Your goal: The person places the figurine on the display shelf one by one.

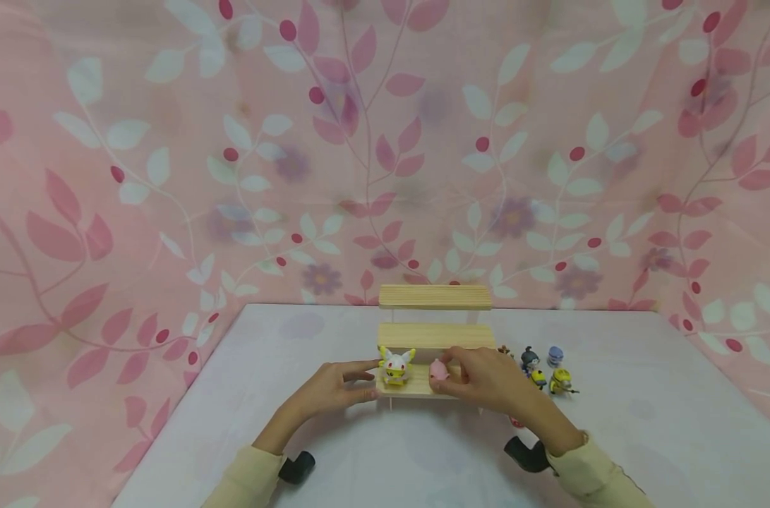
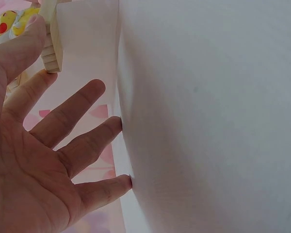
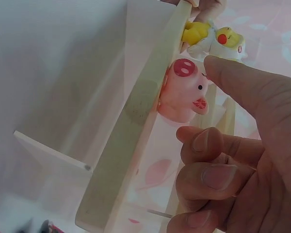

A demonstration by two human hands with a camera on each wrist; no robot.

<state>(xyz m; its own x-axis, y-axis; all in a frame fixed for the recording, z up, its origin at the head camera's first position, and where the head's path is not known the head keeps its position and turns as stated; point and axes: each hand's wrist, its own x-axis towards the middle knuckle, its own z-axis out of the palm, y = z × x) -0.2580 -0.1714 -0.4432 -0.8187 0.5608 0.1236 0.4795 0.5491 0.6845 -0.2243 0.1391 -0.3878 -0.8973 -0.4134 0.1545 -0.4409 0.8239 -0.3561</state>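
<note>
On the lowest step of a wooden tiered display stand stands a pink pig figurine. My right hand is at the pig, its thumb and curled index finger on opposite sides of it. To the pig's left stands a yellow Pikachu figurine in a white hood. My left hand touches the stand's left end with thumb and index finger. In the left wrist view, the other fingers spread straight, two tips against the white tabletop.
Several small figurines stand right of the stand, including a dark-haired one, a blue one and a yellow one. A red item peeks out below the right wrist. Clear side panels support the stand. A floral cloth hangs behind.
</note>
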